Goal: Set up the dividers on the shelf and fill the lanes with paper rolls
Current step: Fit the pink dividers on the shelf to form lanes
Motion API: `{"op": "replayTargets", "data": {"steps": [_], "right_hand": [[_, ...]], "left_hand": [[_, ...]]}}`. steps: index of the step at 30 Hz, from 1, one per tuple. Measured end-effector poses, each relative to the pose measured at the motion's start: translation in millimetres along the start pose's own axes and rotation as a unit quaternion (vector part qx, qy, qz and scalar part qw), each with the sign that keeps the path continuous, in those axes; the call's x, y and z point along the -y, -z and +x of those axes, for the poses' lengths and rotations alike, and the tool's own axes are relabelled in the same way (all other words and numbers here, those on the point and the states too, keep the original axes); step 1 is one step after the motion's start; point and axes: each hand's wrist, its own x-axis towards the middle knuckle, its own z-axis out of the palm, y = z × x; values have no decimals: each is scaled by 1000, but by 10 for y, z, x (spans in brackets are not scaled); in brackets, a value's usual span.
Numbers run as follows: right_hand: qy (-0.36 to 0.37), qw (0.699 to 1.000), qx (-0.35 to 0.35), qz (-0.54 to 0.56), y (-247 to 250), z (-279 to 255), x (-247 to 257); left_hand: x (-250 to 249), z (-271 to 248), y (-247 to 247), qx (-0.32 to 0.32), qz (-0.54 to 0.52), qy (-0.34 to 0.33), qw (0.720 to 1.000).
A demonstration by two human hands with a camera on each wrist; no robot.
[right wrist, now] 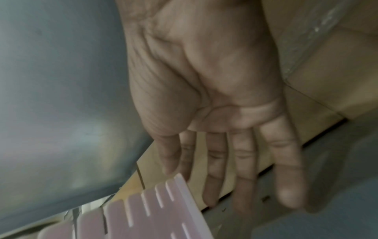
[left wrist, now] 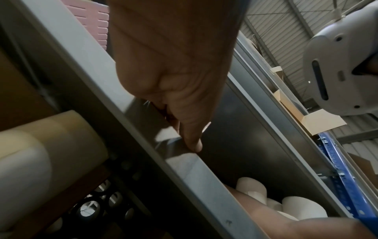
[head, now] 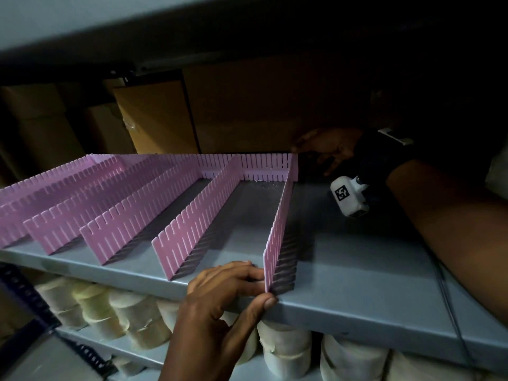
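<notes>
Several pink slotted dividers stand in rows on the grey shelf, joined to a pink cross strip at the back. My left hand pinches the near end of the rightmost divider at the shelf's front edge, thumb on the front lip. My right hand hovers with straight fingers beside the far right corner of the divider frame, holding nothing. Cream paper rolls lie on the shelf below; the lanes hold none.
Brown cardboard boxes stand behind the shelf in the dark. Bare shelf lies to the right of the last divider. A dark perforated upright runs down at the left; a blue upright shows in the left wrist view.
</notes>
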Motion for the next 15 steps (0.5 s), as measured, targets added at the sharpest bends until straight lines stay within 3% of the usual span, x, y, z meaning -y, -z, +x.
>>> {"op": "replayTargets", "data": {"steps": [15], "right_hand": [[32, 998, -37, -49, -44, 13, 86]], "left_hand": [[3, 28, -34, -12, 16, -8, 1000]]}}
